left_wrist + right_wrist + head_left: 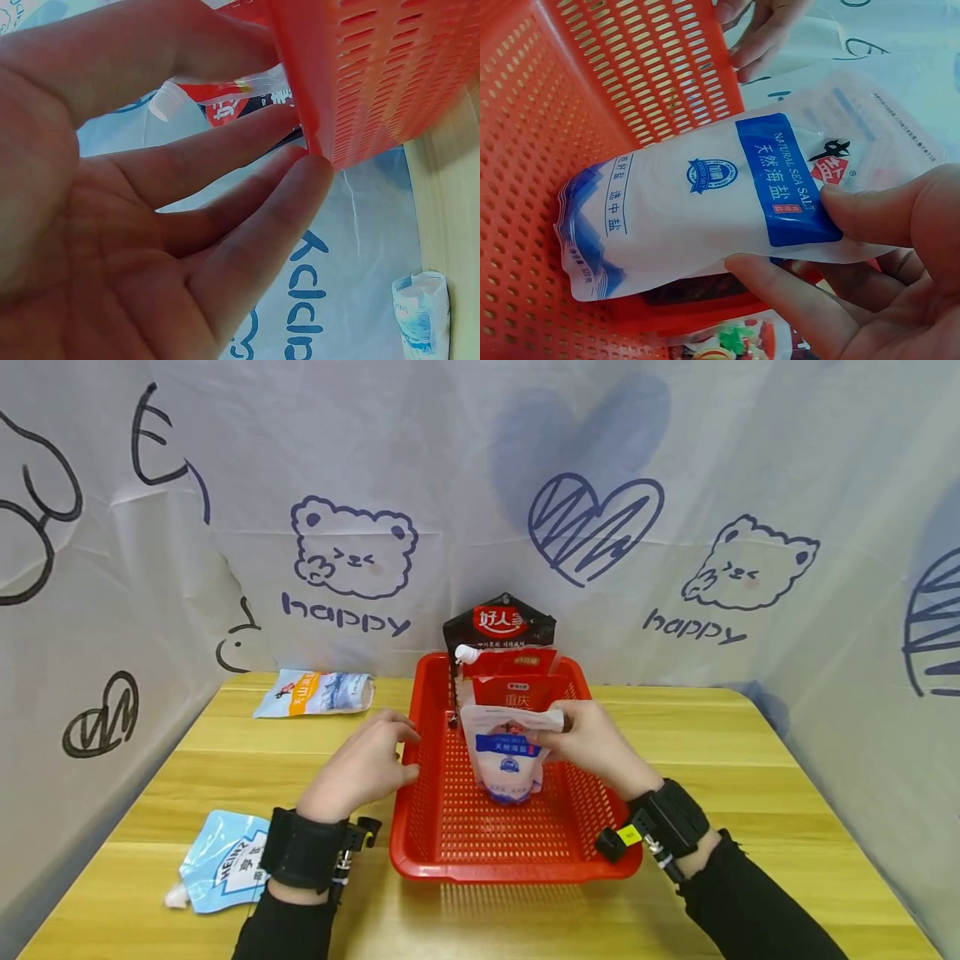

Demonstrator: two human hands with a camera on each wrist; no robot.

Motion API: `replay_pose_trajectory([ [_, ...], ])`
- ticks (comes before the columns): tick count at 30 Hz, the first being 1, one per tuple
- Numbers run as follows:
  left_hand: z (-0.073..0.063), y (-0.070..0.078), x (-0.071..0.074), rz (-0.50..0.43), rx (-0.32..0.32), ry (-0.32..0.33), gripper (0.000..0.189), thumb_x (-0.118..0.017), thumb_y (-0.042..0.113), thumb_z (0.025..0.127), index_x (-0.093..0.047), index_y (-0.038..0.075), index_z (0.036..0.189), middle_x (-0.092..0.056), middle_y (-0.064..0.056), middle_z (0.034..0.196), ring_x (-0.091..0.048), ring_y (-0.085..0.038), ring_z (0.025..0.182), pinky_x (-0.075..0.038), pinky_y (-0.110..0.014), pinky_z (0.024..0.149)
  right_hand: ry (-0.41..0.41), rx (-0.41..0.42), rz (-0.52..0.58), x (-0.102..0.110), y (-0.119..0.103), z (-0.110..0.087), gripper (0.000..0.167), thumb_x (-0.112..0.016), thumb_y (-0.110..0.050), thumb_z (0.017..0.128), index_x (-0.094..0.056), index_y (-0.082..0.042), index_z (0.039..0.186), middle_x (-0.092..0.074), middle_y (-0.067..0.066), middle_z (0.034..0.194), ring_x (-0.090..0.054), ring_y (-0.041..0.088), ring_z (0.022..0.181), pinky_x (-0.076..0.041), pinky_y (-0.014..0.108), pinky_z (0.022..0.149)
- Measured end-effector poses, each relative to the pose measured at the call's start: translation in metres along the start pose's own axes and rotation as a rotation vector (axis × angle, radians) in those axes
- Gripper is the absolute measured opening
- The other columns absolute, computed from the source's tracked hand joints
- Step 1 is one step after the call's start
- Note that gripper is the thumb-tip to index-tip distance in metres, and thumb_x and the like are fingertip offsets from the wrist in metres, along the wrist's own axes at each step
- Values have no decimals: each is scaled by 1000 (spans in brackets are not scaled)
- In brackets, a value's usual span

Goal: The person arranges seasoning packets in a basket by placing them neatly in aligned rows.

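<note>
My right hand (596, 745) pinches the upper right edge of a white and blue bag of sea salt (508, 768), thumb on its printed front. The bag hangs upright inside a red plastic basket (517, 872); the right wrist view shows its label (787, 180) fully. Behind it stand a red pouch (517, 692), another red pouch with a white spout cap (467, 653), and a black packet (501, 617) at the back. My left hand (363, 768) touches the basket's left rim (300, 82) with extended fingers.
A light blue Heinz spout pouch (225, 864) lies left of the basket, near my left wrist. Farther back on the wooden table (697, 760) lies a blue, white and orange packet (315, 693). A white curtain (465, 485) with drawings closes off the back and sides.
</note>
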State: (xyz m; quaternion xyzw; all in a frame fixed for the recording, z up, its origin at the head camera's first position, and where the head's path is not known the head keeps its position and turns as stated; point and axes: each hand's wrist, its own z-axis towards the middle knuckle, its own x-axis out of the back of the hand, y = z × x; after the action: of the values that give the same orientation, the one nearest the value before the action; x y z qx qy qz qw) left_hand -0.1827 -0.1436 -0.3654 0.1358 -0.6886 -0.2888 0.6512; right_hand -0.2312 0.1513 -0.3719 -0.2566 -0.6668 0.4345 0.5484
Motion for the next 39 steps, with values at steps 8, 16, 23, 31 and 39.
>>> replay_pose_trajectory([
  [8,0,-1,-1,10,-7,8,31,-76,4,87,-73,-6,116,-58,-21,136,-59,-34,113,-58,-48,92,-28,-34,14,1,4,1,26,-74,-11,96,-69,2,119,-74,18,113,-76,31,95,-63,46,83],
  [16,1,0,0,17,-5,7,31,-76,4,87,-73,-6,117,-58,-21,137,-58,-36,116,-57,-50,95,-65,-57,-45,13,-3,-5,33,-74,-17,97,-69,0,125,-73,16,115,-75,28,94,-64,40,83],
  [23,1,1,-1,24,-5,3,32,-76,5,87,-73,-6,117,-58,-22,136,-59,-34,113,-58,-48,92,-72,2,-176,38,-10,-24,42,-74,-31,97,-68,-7,131,-70,13,125,-69,32,108,-61,46,92],
  [31,2,0,0,21,13,-3,32,-76,5,87,-73,-5,117,-59,-20,134,-60,-30,102,-60,-43,85,17,90,-75,69,4,-49,45,-71,-30,100,-64,-5,137,-66,18,135,-68,35,116,-60,47,95],
  [39,2,-1,-1,15,24,2,30,-76,4,88,-74,-4,117,-59,-18,137,-61,-30,100,-60,-42,83,106,62,-242,61,42,-38,51,-67,-25,102,-56,-2,147,-55,25,148,-58,48,129,-57,60,94],
])
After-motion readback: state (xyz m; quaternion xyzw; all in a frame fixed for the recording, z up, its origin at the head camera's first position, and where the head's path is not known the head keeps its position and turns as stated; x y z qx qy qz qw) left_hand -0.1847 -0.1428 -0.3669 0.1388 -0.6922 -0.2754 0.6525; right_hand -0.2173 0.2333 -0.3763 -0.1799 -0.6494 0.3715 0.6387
